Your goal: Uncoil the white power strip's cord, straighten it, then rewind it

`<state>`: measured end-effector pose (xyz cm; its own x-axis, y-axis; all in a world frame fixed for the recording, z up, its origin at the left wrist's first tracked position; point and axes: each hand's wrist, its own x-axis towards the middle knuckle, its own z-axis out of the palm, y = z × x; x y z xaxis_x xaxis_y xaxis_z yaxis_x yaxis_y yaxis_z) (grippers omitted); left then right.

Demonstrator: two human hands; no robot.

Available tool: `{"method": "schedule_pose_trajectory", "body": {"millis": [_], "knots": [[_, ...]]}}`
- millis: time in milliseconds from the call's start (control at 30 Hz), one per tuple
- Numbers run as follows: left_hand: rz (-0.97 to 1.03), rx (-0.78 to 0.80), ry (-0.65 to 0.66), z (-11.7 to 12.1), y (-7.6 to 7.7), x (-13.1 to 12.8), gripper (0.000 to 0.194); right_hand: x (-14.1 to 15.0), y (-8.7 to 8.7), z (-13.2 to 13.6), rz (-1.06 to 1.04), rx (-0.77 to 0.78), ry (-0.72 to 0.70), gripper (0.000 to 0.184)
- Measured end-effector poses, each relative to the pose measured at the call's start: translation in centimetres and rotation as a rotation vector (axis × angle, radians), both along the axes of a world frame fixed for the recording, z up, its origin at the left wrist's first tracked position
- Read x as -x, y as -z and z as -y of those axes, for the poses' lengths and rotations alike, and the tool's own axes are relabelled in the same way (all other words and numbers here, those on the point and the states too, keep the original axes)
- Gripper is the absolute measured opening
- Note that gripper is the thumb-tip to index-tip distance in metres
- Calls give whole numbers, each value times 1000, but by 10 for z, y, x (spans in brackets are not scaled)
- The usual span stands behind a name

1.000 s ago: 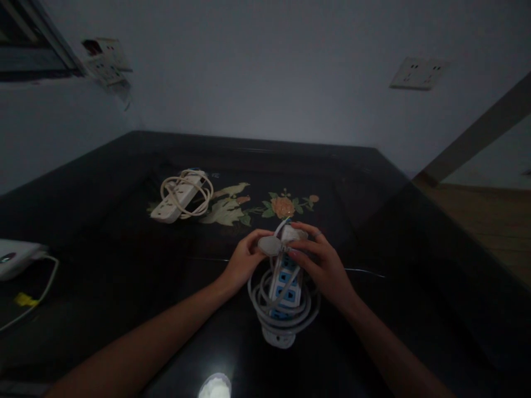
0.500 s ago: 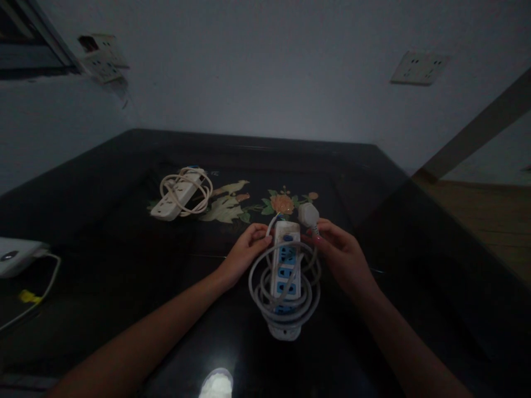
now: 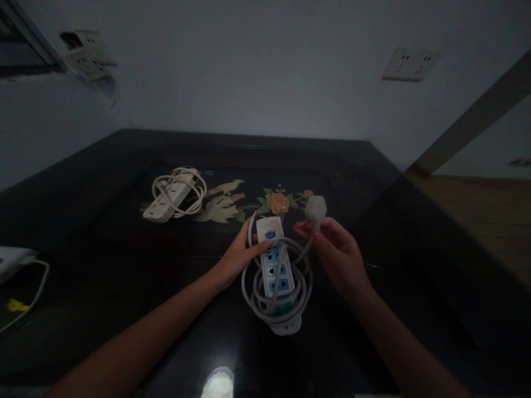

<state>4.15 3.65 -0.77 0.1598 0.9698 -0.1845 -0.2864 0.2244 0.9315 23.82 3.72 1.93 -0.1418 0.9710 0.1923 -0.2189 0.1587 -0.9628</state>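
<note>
A white power strip [image 3: 274, 265] with blue sockets lies on the black glossy table [image 3: 124, 260], its grey cord [image 3: 255, 293] coiled around it. My left hand [image 3: 238, 255] is closed on the strip's far left edge. My right hand [image 3: 338, 251] pinches the cord just below its white plug [image 3: 316, 207], holding the plug up to the right of the strip.
A second cream power strip [image 3: 168, 196] wrapped in its cord lies at the back left. A white device with a cable [image 3: 19, 265] sits at the left edge. Wall sockets [image 3: 409, 63] are on the wall behind. A flower pattern [image 3: 276, 202] decorates the tabletop.
My right hand took the plug off the strip's far end and carried it up and to the right, drawing the cord out. My left hand stayed on the strip.
</note>
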Motion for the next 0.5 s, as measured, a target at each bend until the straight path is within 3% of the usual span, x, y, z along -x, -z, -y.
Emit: {"method": "schedule_pose_trajectory", "body": {"millis": [167,400,500], "knots": [[118,66,-81,1,-6,2,75,-11,-5,-8,46,-48,119,11],[128,64,-168,2,-9,2,64,-16,-10,-6,60,-88,111,10],[102,64,-208,2,-9,1,62,-17,-10,-5,167,-105,74,11]]}}
